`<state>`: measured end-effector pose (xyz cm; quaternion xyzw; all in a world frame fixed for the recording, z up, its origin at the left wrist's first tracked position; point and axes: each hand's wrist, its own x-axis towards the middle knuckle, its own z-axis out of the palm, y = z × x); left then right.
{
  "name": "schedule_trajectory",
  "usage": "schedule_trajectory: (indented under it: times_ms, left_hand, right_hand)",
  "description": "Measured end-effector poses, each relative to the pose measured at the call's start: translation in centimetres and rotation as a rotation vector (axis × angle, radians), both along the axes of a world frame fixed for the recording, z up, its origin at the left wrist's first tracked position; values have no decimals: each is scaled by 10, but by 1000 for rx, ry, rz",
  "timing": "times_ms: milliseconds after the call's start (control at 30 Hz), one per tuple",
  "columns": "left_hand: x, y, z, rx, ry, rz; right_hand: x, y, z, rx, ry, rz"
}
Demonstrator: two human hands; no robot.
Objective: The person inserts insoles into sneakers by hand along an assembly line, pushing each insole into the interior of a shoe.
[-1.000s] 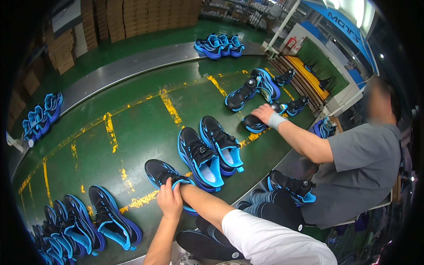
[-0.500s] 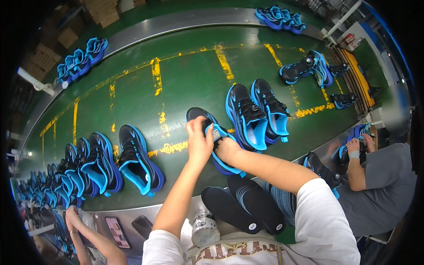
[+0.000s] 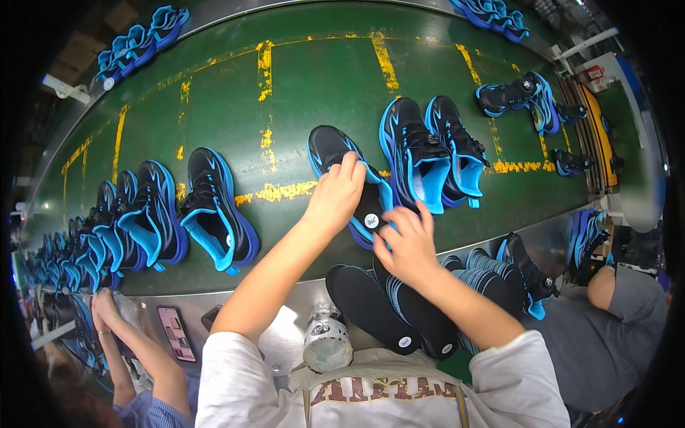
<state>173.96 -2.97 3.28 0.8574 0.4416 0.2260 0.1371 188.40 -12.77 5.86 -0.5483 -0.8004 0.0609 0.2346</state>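
A black and blue sneaker (image 3: 330, 143) lies in front of me, its toe pointing away. My left hand (image 3: 337, 191) has its fingers closed over the shoe's tongue and opening; the fingertips are partly hidden. In the shoe's opening shows the heel end of a black insole (image 3: 367, 203) with a round white sticker. My right hand (image 3: 410, 246) is beside the shoe's heel, fingers spread, holding nothing I can see. Whether its fingertips touch the heel collar I cannot tell. Just right of this shoe stands a pair of matching sneakers (image 3: 407, 139).
Stacked black insoles (image 3: 364, 303) lie on the metal edge by my right forearm, near a tape roll (image 3: 328, 342). Rows of sneakers (image 3: 153, 207) line the green belt (image 3: 300, 78) on the left. A co-worker's hands (image 3: 103, 310) and a phone (image 3: 176, 332) are at lower left.
My right hand has come out of the shoe to beside its heel, uncovering the insole's heel. My left hand still grips the tongue area. The whole view has shifted.
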Motion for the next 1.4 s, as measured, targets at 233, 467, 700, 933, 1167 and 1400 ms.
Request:
schedule_trajectory:
  times_ms: [233, 467, 700, 933, 1167, 1400]
  left_hand:
    - [-19, -56, 20, 262, -95, -65]
    - [-49, 2, 16, 469, -35, 74]
    - [-84, 46, 74, 2, -383, 425]
    - [-29, 28, 92, -844, -986, 217]
    - [89, 3, 28, 65, -65, 41]
    - [120, 48, 30, 68, 129, -27]
  right_hand:
    - [14, -75, -10, -239, 120, -155]
    - [-12, -56, 23, -150, 107, -60]
    - [15, -169, 29, -762, -25, -53]
    - [5, -189, 9, -514, -341, -130]
    - [16, -204, 18, -410, -14, -185]
    - [63, -178, 67, -599, 290, -203]
